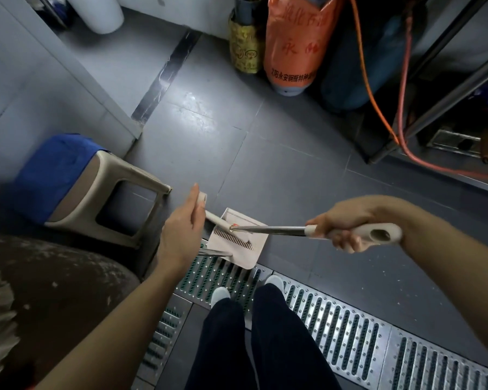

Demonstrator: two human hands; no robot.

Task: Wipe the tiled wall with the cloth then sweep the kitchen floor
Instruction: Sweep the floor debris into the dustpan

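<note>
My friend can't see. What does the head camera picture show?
A person's right hand grips a broom handle while the left hand holds a dustpan handle above the dustpan. A stool under a blue cloth stands nearby.

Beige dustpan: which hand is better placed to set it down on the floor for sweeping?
Left. The left hand lies along the beige dustpan's handle, directly above the pan. The right hand is closed round the beige broom handle, so it is occupied.

Perforated metal grate (350, 327) (glossy floor tiles (237, 122))
</note>
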